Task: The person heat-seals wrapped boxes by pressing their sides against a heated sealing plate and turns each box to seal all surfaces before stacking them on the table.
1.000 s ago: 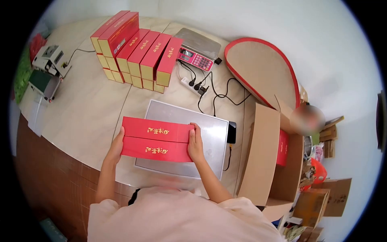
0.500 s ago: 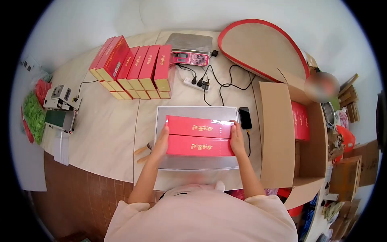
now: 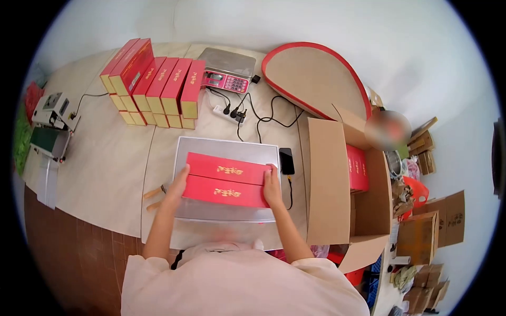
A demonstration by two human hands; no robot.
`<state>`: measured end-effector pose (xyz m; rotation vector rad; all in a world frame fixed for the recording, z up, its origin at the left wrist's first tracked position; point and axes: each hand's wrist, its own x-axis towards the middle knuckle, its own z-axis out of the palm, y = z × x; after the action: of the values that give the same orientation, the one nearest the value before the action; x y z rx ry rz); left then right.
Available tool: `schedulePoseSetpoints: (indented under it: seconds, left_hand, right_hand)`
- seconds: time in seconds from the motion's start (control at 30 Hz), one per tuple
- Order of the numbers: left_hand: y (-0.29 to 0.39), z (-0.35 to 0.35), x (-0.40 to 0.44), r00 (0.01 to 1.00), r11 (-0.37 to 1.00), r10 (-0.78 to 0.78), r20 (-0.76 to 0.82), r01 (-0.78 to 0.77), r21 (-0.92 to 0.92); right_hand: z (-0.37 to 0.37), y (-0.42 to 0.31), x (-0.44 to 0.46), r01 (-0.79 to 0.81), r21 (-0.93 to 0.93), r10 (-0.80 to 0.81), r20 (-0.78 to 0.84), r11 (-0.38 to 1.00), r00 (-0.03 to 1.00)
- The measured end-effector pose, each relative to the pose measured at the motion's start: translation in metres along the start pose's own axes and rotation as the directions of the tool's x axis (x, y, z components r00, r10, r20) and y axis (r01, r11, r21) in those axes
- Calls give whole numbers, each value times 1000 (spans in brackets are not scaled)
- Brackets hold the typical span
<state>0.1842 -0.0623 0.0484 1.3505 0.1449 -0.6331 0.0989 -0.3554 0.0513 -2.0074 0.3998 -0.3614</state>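
Note:
Two red gift boxes (image 3: pixel 226 180) with gold lettering lie side by side as a pair, held level between my hands over a grey rectangular panel with a white rim (image 3: pixel 182 146). My left hand (image 3: pixel 178 184) presses on their left end. At the right end, my right hand (image 3: pixel 272 188) grips the pair, thumb near the top edge. On the right stands an open cardboard carton (image 3: pixel 328 184), with several red boxes (image 3: pixel 358 168) inside toward its far end.
Stacked red boxes (image 3: pixel 169 79) stand at the back left, beside a scale (image 3: pixel 229 63). A power strip (image 3: pixel 227 115) and cords lie behind the panel. A phone (image 3: pixel 286 161) is right of it. A red-rimmed tray (image 3: pixel 316 76) leans behind the carton. A machine (image 3: pixel 52 124) sits far left.
My view has swung right, so the scene sits farther left. Both hands still hold the pair of boxes, which now slants slightly, its right end nearer me.

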Motion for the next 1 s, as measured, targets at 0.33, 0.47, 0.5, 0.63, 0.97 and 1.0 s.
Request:
schedulePoseSetpoints:
  seconds: [0.33,0.47,0.5,0.63,0.97,1.0]
  left_hand:
    - [10,-22,-43,927,952,276,-254,-300,-63]
    - [36,-10,-109,804,871,449,-391,-491,-11]
    - [29,-8,-115,799,868,445,-405,-496,-23]
    - [-23,4,-126,863,842,430,-264,-489,-227]
    - [-59,57,-85,950,908,216,-227,-281,-310]
    - [-58,59,-82,961,936,190,-202,-239,-258]
  right_hand:
    - [20,-23,10,-18,-33,20,62,999,998]
    - [15,-63,30,153,-153,-151,23,976,988]
    - [18,-71,38,166,-156,-151,108,974,983]
    - [47,-92,71,323,-187,-239,366,928,899]
    - [116,-108,98,178,-403,289,844,898,452]
    - [104,-111,94,177,-401,283,839,899,466]
